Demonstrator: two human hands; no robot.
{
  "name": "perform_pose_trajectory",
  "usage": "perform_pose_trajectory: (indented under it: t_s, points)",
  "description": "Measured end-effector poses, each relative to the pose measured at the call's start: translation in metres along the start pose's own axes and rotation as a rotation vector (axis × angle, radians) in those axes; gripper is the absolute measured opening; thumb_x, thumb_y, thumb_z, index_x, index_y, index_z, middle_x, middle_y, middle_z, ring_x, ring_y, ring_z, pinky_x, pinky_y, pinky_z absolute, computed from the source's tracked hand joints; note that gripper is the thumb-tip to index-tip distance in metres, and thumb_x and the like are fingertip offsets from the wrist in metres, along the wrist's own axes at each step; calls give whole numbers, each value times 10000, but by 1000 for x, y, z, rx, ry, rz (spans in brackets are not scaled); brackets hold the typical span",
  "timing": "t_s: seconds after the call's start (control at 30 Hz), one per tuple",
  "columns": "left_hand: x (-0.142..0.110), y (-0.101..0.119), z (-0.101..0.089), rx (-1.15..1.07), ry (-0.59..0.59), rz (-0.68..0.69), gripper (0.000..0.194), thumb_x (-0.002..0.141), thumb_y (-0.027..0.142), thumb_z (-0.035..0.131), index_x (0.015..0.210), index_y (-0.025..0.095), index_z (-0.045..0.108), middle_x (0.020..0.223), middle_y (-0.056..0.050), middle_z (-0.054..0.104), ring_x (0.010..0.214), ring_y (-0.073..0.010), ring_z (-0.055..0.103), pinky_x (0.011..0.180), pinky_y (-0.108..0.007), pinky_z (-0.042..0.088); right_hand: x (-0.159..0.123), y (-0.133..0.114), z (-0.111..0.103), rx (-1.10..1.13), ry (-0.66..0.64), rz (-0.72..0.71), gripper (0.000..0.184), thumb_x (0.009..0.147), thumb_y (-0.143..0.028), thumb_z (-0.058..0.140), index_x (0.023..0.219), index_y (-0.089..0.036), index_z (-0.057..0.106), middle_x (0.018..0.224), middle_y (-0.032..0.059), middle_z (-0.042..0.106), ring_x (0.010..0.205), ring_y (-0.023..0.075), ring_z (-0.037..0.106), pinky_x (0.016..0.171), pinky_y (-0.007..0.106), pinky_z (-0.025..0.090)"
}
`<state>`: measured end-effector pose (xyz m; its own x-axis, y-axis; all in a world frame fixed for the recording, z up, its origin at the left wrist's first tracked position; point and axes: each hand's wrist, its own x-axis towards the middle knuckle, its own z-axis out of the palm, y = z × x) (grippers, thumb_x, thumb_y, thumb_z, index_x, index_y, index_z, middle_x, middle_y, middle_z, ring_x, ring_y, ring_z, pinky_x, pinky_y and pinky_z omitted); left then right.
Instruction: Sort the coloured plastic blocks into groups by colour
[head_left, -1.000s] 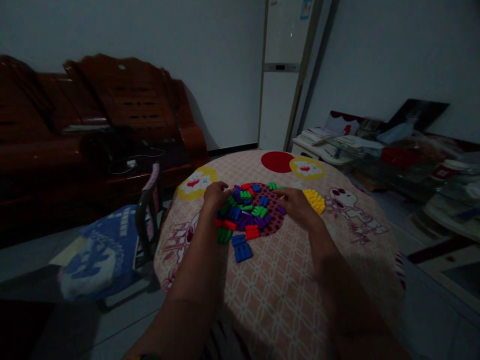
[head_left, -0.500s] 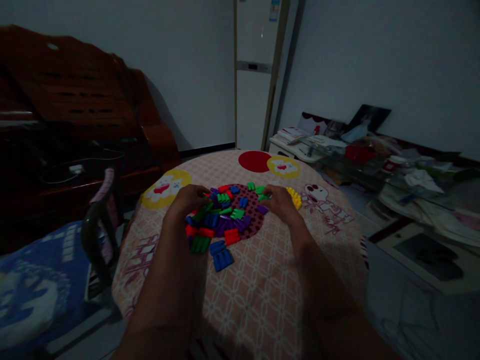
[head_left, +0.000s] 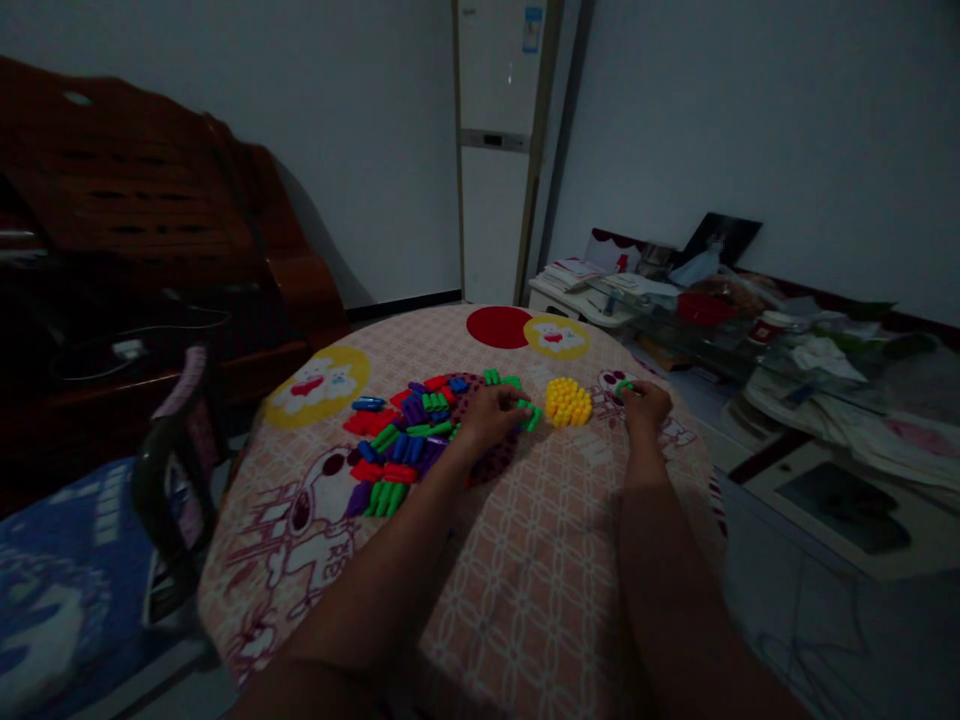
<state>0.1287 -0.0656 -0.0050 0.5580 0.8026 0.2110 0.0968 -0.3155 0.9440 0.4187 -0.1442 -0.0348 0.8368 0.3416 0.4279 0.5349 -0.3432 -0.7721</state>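
My right hand [head_left: 646,408] is over the dog print on the right of the tablecloth, its fingers pinching a small green ribbed plastic block [head_left: 623,386]. Closer to the middle, my left hand [head_left: 489,420] is closed, with its fingertips at another green block [head_left: 531,416]. Just right of that stands a tight cluster of yellow blocks [head_left: 568,402]. Left of my left hand spreads a loose pile of red, blue, purple and green blocks [head_left: 405,445]. My left hand and forearm hide part of it. Behind the left fingers lie a few more green blocks [head_left: 492,377].
A patterned cloth covers the round table [head_left: 540,560]. A chair with a blue cover [head_left: 67,560] stands at the left, before a wooden bench [head_left: 150,230]. On the right, a glass-topped cabinet [head_left: 750,340] is cluttered with papers and bags. A white upright unit [head_left: 495,200] stands behind.
My right hand has moved right, past the yellow cluster, carrying a green block. My left hand has crossed from the pile's left side to the green blocks. The view has shifted slightly.
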Motion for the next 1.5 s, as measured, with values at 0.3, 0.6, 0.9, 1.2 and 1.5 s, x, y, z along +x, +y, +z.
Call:
perform_pose_trajectory:
  t_s: [0.3, 0.6, 0.9, 1.2, 1.5]
  points:
    - [-3, -10, 8, -174, 26, -59, 334, 650, 146, 709, 983, 138, 733, 717, 23, 594, 665, -118, 571, 639, -233, 462, 1, -28, -6, 56, 20, -71, 328, 640, -243, 671, 935, -143, 774, 1002, 119, 769, 957, 274, 694, 953, 414, 508]
    - [-8, 7, 4, -549, 151, -142, 357, 621, 225, 812, 946, 132, 699, 786, -15, 702, 710, -150, 668, 751, -313, 571, -56, -125, -19, 439, -961, -505, 337, 692, -238, 725, 1017, -178, 789, 937, 62, 762, 776, 166, 669, 740, 300, 532]
    - [-9, 21, -4, -668, 124, -269, 309, 698, 337, 843, 865, 113, 711, 853, -67, 735, 771, -150, 695, 807, -301, 585, -58, -130, -14, 363, -852, -725, 240, 763, -187, 677, 967, -224, 799, 993, 55, 760, 940, 204, 682, 897, 351, 503]
    - [-5, 17, -35, -572, 213, -244, 283, 675, 283, 820, 878, 119, 711, 815, -49, 735, 703, -131, 682, 745, -276, 585, 14, -21, -36, -8, 12, -82, 224, 711, -336, 652, 735, -142, 761, 658, 59, 703, 710, 240, 650, 701, 338, 494]
    - [-4, 11, -39, -450, 196, -218, 362, 621, 369, 811, 871, 126, 713, 787, -41, 728, 701, -150, 676, 746, -307, 574, 15, 25, -15, -95, 21, 20, 196, 663, -310, 597, 660, -183, 747, 595, 39, 676, 709, 251, 645, 694, 339, 487]
